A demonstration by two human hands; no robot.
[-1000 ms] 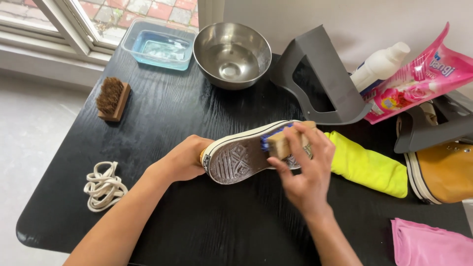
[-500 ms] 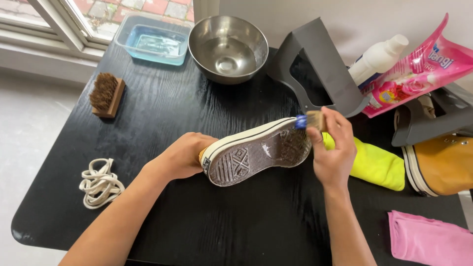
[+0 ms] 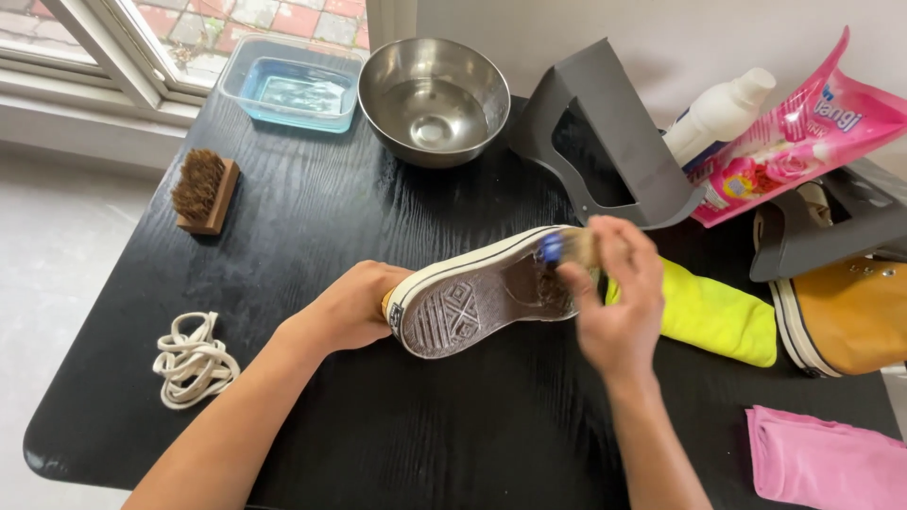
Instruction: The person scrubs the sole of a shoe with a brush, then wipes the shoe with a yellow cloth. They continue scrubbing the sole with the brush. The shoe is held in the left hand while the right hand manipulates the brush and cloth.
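Rubber-soled shoe (image 3: 472, 307) lies sole-up, its heel gripped by the left hand (image 3: 345, 307), the right hand (image 3: 619, 302) clutching a small brush (image 3: 567, 249).

Your right hand (image 3: 619, 307) blurs and hides the small brush (image 3: 567, 249); the pink cloth (image 3: 827, 463) runs off frame.

bare forearms, no sleeves; left hand (image 3: 348, 310), right hand (image 3: 619, 307) ungloved

Home shoe-cleaning spot by a window (image 3: 113, 47) w/ brick paving outside. Black table (image 3: 378, 217) holds steel bowl (image 3: 433, 99), water tub (image 3: 291, 83), brush (image 3: 203, 192), detergent pouch (image 3: 803, 132), cloths.
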